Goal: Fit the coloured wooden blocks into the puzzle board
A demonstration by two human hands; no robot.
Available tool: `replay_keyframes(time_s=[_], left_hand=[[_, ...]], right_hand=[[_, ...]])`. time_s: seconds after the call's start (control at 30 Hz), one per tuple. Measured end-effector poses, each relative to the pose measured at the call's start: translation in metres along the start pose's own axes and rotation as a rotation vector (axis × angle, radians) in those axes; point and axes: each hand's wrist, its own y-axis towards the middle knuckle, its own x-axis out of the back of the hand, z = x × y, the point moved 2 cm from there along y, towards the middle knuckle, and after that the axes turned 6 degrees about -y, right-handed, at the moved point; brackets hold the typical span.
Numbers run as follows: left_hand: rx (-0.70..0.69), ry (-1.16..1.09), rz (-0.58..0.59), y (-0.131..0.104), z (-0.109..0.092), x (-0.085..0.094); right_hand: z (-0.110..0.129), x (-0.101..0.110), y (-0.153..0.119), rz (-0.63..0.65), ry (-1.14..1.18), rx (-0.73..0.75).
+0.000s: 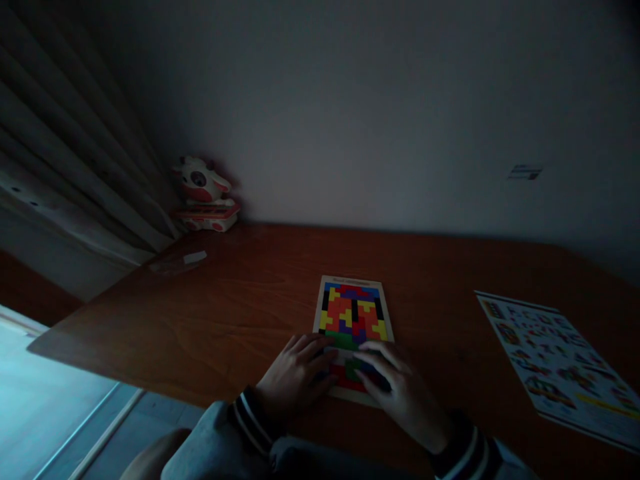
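Observation:
A wooden puzzle board (354, 281) filled with colourful block pieces lies on the brown table near its front edge. My left hand (299, 373) rests at the board's lower left, fingers apart and slightly curled, with the fingertips over the pieces. Over the lower right part is my right hand (395, 383), its fingers spread and bent, tips touching or just above the pieces. No piece is seen lifted in either hand. Both hands partly cover the board's lower rows, where green (342, 341) and red pieces show.
To the right on the table (250, 287) lies a printed sheet (560, 367) with colourful pictures. A cow-shaped toy (205, 193) stands at the back left, near a curtain (75, 153). Clear plastic with a white label (195, 257) lies in front of it.

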Motion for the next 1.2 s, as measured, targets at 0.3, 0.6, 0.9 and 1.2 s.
replay_keyframes(time_s=[0.3,0.6,0.9,1.2], left_hand=[[-0.002,0.034,-0.015,-0.001,-0.004,0.0],[0.002,0.055,0.0,0.002,-0.008,0.002],[-0.036,0.052,-0.015,-0.003,0.0,0.006],[-0.002,0.029,-0.012,-0.019,0.011,0.02]], right_hand=[[0.015,0.004,-0.008,-0.077,-0.209,0.139],[0.026,0.011,-0.005,-0.155,-0.16,0.109],[0.011,0.013,-0.019,-0.018,-0.218,0.088],[-0.022,0.021,-0.038,0.079,-0.178,-0.131]])
